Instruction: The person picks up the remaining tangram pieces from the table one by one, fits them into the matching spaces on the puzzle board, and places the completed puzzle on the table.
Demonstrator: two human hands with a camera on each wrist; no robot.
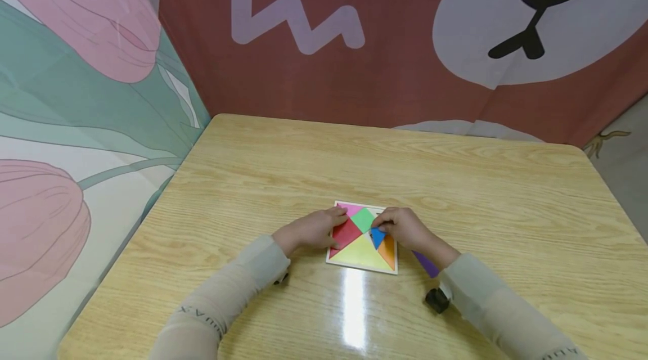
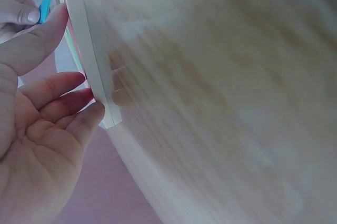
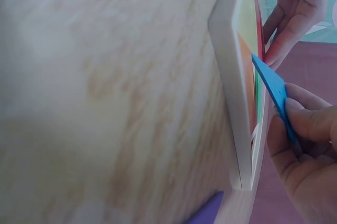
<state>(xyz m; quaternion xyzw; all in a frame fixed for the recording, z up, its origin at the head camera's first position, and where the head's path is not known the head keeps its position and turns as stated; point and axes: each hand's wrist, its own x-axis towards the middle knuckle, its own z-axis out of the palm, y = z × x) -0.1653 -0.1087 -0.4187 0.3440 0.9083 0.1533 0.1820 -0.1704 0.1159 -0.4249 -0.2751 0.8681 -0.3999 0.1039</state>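
A white-framed tangram board [image 1: 396, 261] lies on the table. Pink [image 1: 349, 208], green [image 1: 362, 220], red [image 1: 346, 235], yellow [image 1: 359, 253] and orange [image 1: 387, 250] pieces fill much of it. My left hand [image 1: 314, 229] rests at the board's left side, its spread fingertips touching the red and pink area. Between thumb and fingers, my right hand [image 1: 405, 228] pinches a blue triangle piece [image 1: 377, 237] over the board's right part. In the right wrist view this blue triangle [image 3: 273, 84] stands tilted, one corner close to the board's surface.
A purple piece [image 1: 426, 264] lies on the table right of the board, partly under my right forearm. The wooden table [image 1: 283, 169] reaches back to a red patterned cloth [image 1: 304, 84]. Another printed cloth [image 1: 126, 112] hangs along the left edge.
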